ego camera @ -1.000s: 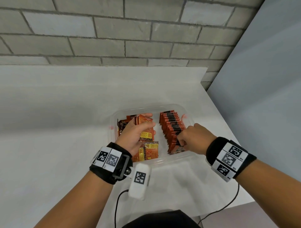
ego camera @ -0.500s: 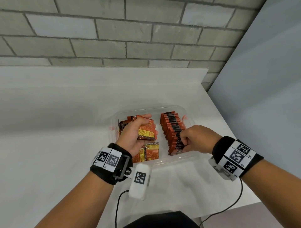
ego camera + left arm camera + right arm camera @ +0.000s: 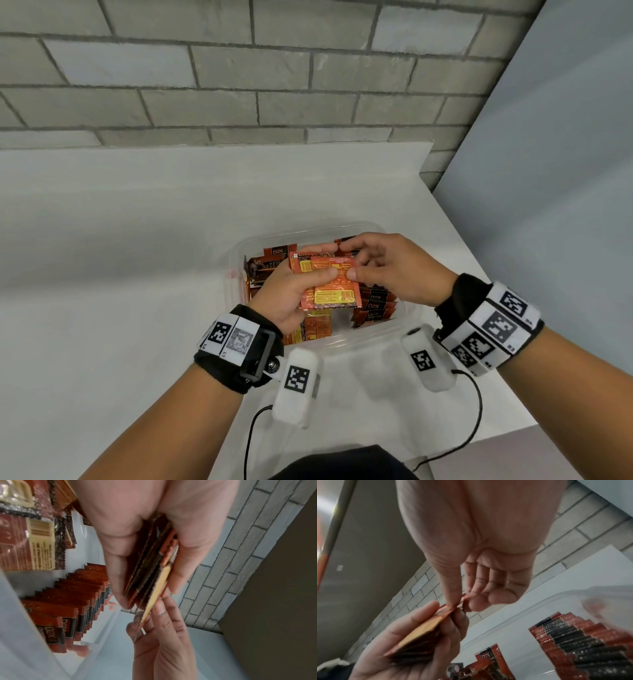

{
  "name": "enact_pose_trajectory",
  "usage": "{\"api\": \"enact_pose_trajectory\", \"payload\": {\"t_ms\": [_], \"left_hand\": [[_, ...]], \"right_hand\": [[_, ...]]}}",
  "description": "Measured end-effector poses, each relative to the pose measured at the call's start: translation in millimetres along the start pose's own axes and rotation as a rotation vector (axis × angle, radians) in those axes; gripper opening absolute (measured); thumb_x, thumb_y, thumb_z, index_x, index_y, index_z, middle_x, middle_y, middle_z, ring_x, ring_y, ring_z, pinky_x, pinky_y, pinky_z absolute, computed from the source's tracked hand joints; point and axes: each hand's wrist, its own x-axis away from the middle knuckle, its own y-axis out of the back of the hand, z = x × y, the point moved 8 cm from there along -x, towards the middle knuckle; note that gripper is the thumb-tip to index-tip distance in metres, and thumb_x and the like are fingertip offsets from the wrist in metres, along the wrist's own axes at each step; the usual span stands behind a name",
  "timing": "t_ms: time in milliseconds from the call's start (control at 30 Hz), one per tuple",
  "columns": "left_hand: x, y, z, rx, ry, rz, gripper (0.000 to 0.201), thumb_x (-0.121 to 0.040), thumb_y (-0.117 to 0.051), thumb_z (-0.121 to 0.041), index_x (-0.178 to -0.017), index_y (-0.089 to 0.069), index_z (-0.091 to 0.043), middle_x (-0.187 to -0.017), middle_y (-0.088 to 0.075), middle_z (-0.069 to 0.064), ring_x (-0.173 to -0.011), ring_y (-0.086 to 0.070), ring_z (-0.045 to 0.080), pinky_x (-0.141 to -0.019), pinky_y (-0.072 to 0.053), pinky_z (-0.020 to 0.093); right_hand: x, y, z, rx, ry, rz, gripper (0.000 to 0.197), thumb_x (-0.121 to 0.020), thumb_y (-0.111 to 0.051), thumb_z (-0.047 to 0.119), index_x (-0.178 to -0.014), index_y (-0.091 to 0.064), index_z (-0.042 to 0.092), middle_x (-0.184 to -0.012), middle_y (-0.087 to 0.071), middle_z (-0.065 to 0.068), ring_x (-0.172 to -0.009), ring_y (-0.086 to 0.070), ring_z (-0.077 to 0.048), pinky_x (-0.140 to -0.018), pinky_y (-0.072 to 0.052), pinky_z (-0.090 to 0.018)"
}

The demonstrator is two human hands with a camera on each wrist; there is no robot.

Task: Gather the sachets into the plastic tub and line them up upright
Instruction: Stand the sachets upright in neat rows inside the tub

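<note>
Over plastic tub (image 3: 407,329): left hand (image 3: 287,301) grips sachet stack (image 3: 329,284); right hand (image 3: 394,270) pinches top sachet.

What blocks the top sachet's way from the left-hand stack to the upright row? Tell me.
Nothing visible does. The right hand pinches the orange foil sachet atop the left hand's stack, directly above the upright row of sachets in the clear plastic tub.
</note>
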Motion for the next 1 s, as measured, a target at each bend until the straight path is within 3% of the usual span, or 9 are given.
{"api": "enact_pose_trajectory", "payload": {"t_ms": [100, 200, 300, 467, 600, 667, 800, 900, 1000], "left_hand": [[1.3, 5.7, -2.2, -0.010, 0.006, -0.058, 0.041, -0.078, -0.060, -0.033, -0.114, -0.061, -0.014, -0.099, -0.069, 0.013, -0.087, -0.068, 0.025, -0.076, -0.057, 0.039], [0.2, 18.5, -5.0, 0.056, 0.007, -0.161, 0.051, -0.073, -0.061, -0.046, -0.113, -0.060, -0.014, -0.090, -0.065, 0.010, -0.077, -0.066, 0.021, -0.072, -0.058, 0.037], [0.0, 17.6, -9.0, 0.136, -0.026, -0.159, 0.043, -0.075, -0.065, -0.025, -0.115, -0.059, -0.012, -0.090, -0.067, 0.012, -0.079, -0.069, 0.024, -0.075, -0.058, 0.041], [0.3, 14.9, -19.0, 0.087, -0.121, -0.140, 0.056, -0.069, -0.063, 0.007, -0.122, -0.059, -0.012, -0.093, -0.068, 0.012, -0.090, -0.066, 0.028, -0.082, -0.054, 0.043], [0.6, 9.4, -21.6, 0.027, -0.144, -0.100, 0.053, -0.072, -0.061, 0.014, -0.117, -0.060, -0.015, -0.091, -0.068, 0.011, -0.086, -0.068, 0.026, -0.075, -0.058, 0.040], [-0.7, 4.1, -20.9, -0.005, -0.151, -0.077, 0.054, -0.070, -0.065, 0.014, -0.115, -0.061, -0.017, -0.092, -0.068, 0.010, -0.087, -0.067, 0.026, -0.077, -0.058, 0.040], [-2.3, 2.2, -24.4, 0.046, -0.228, -0.151, 0.051, -0.075, -0.059, 0.018, -0.115, -0.060, -0.015, -0.092, -0.066, 0.011, -0.089, -0.066, 0.026, -0.080, -0.056, 0.042], [-3.8, 3.8, -23.8, 0.099, -0.226, -0.164, 0.052, -0.076, -0.057, 0.019, -0.115, -0.059, -0.014, -0.094, -0.064, 0.012, -0.090, -0.064, 0.027, -0.079, -0.055, 0.044], [-4.2, -3.8, -22.0, 0.044, -0.151, -0.064, 0.054, -0.070, -0.067, 0.010, -0.118, -0.058, -0.013, -0.098, -0.068, 0.014, -0.090, -0.067, 0.028, -0.075, -0.057, 0.041]], "right_hand": [[0.4, 13.3, 6.4, -0.036, 0.051, -0.154, 0.016, -0.085, -0.069, 0.013, -0.091, -0.061, 0.025, -0.082, -0.063, 0.002, -0.073, -0.058, -0.012, -0.074, -0.050, -0.028], [9.5, 28.9, 20.6, 0.033, 0.187, -0.377, 0.018, -0.085, -0.068, 0.011, -0.081, -0.058, 0.025, -0.080, -0.060, 0.009, -0.067, -0.051, -0.001, -0.065, -0.042, -0.010], [14.9, 13.2, 32.7, 0.193, 0.334, -0.297, 0.015, -0.079, -0.074, 0.009, -0.083, -0.063, 0.019, -0.087, -0.054, 0.009, -0.077, -0.051, -0.002, -0.070, -0.040, -0.011], [15.0, -9.5, 19.6, 0.300, 0.231, -0.023, 0.029, -0.072, -0.082, 0.023, -0.097, -0.067, 0.020, -0.105, -0.051, 0.005, -0.103, -0.050, -0.014, -0.089, -0.047, -0.029], [19.7, 8.2, 24.3, 0.170, 0.205, -0.149, 0.031, -0.080, -0.074, 0.029, -0.109, -0.064, 0.026, -0.107, -0.053, 0.008, -0.094, -0.051, 0.000, -0.078, -0.039, -0.010], [17.3, 12.5, 19.5, 0.171, 0.124, -0.189, 0.035, -0.084, -0.069, 0.030, -0.117, -0.057, 0.028, -0.112, -0.056, 0.010, -0.091, -0.055, -0.002, -0.074, -0.043, -0.012], [16.2, 0.7, -1.0, -0.132, -0.111, -0.095, 0.031, -0.083, -0.071, 0.026, -0.105, -0.049, 0.025, -0.096, -0.069, 0.000, -0.080, -0.067, -0.015, -0.071, -0.054, -0.027], [16.6, 3.5, 1.6, -0.280, -0.069, -0.140, 0.027, -0.083, -0.070, 0.008, -0.102, -0.055, 0.020, -0.077, -0.070, -0.001, -0.070, -0.068, -0.017, -0.069, -0.055, -0.031], [15.9, 19.0, 13.7, -0.240, 0.042, -0.260, 0.027, -0.090, -0.059, 0.001, -0.101, -0.064, 0.025, -0.087, -0.068, 0.002, -0.072, -0.064, -0.007, -0.066, -0.053, -0.023]]}}
